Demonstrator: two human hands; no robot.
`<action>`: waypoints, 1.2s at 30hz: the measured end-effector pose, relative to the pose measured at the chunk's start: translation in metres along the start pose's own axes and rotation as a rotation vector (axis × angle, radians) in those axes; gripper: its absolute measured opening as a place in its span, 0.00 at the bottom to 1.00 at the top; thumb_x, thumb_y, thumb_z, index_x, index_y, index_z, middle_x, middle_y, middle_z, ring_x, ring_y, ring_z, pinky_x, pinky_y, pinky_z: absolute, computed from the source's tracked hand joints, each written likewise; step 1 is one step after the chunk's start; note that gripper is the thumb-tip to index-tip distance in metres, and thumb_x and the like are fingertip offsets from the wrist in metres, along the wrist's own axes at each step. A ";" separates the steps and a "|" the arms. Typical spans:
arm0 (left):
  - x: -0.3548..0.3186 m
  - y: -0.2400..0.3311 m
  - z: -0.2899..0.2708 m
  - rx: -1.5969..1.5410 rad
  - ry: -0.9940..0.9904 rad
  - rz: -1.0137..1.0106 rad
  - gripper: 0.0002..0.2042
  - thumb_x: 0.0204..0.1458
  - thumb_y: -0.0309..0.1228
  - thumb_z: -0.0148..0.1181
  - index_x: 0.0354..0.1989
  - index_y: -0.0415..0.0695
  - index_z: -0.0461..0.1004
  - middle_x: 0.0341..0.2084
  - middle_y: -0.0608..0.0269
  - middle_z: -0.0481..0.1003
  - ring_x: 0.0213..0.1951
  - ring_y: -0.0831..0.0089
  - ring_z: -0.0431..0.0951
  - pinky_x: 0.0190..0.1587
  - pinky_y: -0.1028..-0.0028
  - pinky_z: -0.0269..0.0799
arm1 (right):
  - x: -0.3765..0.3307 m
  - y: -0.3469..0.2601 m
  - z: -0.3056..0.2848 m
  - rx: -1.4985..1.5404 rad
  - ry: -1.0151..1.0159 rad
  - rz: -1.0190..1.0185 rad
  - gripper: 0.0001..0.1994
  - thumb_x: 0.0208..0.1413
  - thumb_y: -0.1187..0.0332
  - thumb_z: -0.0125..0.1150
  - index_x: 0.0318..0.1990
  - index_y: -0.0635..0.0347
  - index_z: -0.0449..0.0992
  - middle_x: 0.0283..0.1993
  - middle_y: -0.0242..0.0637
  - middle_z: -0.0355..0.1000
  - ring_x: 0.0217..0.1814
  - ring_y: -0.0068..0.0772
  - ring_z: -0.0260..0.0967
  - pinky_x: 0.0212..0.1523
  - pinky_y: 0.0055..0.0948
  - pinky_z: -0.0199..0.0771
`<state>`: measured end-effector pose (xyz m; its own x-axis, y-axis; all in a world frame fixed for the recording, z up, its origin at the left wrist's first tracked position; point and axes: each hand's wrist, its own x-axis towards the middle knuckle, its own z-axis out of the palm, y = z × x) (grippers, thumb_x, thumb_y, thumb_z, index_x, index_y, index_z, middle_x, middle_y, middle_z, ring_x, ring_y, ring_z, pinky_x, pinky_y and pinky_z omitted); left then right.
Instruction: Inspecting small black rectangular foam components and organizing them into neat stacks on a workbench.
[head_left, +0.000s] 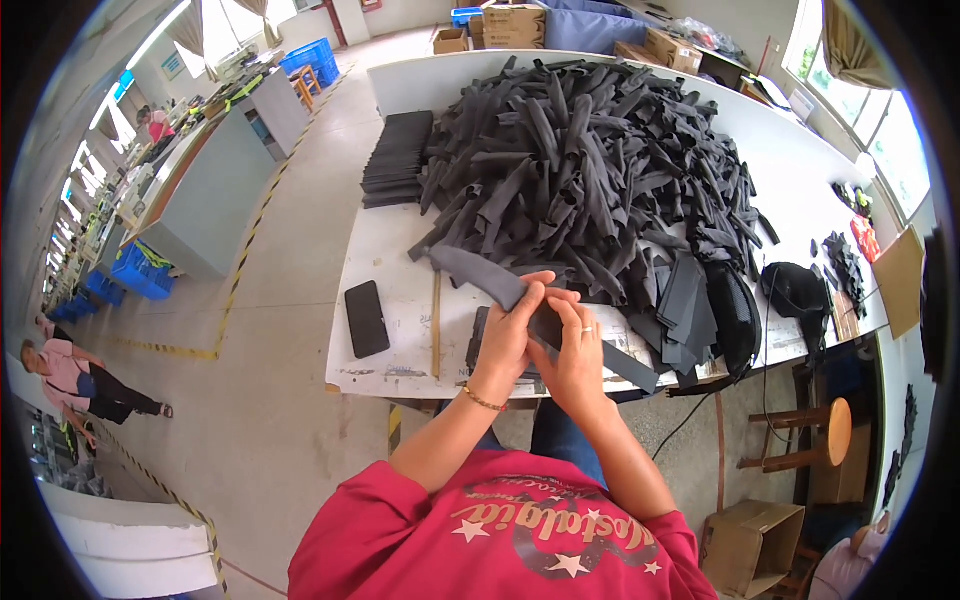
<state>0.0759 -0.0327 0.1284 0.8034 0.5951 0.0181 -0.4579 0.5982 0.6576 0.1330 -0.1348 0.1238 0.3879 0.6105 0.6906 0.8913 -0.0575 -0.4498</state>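
Note:
Both my hands meet over the front edge of the white table (395, 250), around a long dark grey fabric strip (478, 274). My left hand (507, 345) is closed on its middle, fingers pointing up and right. My right hand (577, 358), with a ring on it, presses against the strip from the other side. Its curled end sticks out to the left; a flat dark end (630, 369) shows to the right, and I cannot tell if this is the same piece. Beyond lies a big heap of loose, curled grey strips (590, 170). A neat stack of strips (396, 160) stands left of it.
A black phone (367, 318) and a thin wooden stick (436, 325) lie at the table's left. Flat strips (688, 310), a black mesh piece (735, 320) and a black bag (797, 292) are rightward. A stool (838, 432) and cardboard box (750, 545) stand below.

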 end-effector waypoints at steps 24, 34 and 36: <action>-0.005 -0.042 -0.016 -0.137 0.015 -0.081 0.14 0.63 0.39 0.50 0.44 0.40 0.74 0.48 0.48 0.76 0.56 0.61 0.73 0.59 0.63 0.66 | -0.010 0.018 -0.025 0.129 -0.262 0.198 0.08 0.48 0.78 0.64 0.35 0.63 0.71 0.38 0.46 0.70 0.35 0.51 0.72 0.34 0.40 0.72; 0.012 -0.008 0.012 -0.165 0.097 0.139 0.16 0.61 0.39 0.55 0.46 0.36 0.72 0.31 0.57 0.77 0.39 0.59 0.80 0.51 0.62 0.74 | 0.001 0.033 -0.042 0.188 -0.129 -0.093 0.09 0.45 0.79 0.66 0.32 0.63 0.72 0.38 0.41 0.71 0.32 0.45 0.72 0.30 0.37 0.72; 0.005 -0.019 0.017 -0.183 0.074 0.138 0.16 0.61 0.39 0.55 0.46 0.36 0.73 0.31 0.57 0.77 0.39 0.59 0.80 0.51 0.62 0.74 | 0.003 0.031 -0.041 0.197 -0.124 -0.107 0.09 0.45 0.80 0.66 0.32 0.63 0.72 0.37 0.40 0.71 0.33 0.44 0.72 0.30 0.37 0.72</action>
<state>0.0955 -0.0501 0.1290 0.7014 0.7117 0.0390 -0.6283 0.5915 0.5053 0.1719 -0.1668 0.1350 0.2515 0.6974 0.6711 0.8579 0.1604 -0.4881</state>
